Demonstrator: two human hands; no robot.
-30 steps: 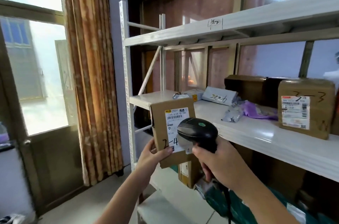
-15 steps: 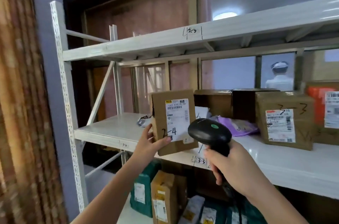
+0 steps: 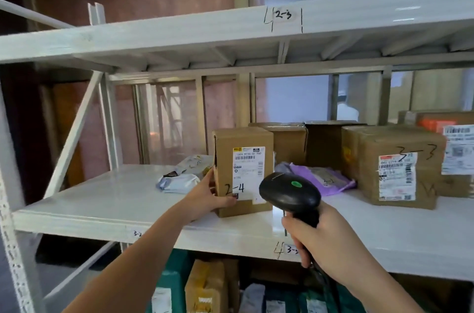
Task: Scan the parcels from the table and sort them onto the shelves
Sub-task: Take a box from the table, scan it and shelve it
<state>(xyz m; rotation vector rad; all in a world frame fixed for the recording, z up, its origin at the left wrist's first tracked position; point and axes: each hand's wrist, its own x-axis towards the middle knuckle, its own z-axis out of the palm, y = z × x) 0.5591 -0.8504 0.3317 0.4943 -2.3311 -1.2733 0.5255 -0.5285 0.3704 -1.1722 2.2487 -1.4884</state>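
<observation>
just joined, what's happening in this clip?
A person is sorting parcels onto a white shelf. The left hand grips a small cardboard box marked 2-4, standing upright on the middle shelf. The right hand holds a black barcode scanner just in front of the box. Other boxes, including one marked 3-3, and soft mailers sit further back on the same shelf.

The right hand hides the scanner handle, and the scanner head covers the lower right corner of the parcel label. The left hand fingers behind that parcel are out of sight. Label print is too small to read. Below both hands, the lower-shelf parcels are cut off by the bottom edge.
</observation>
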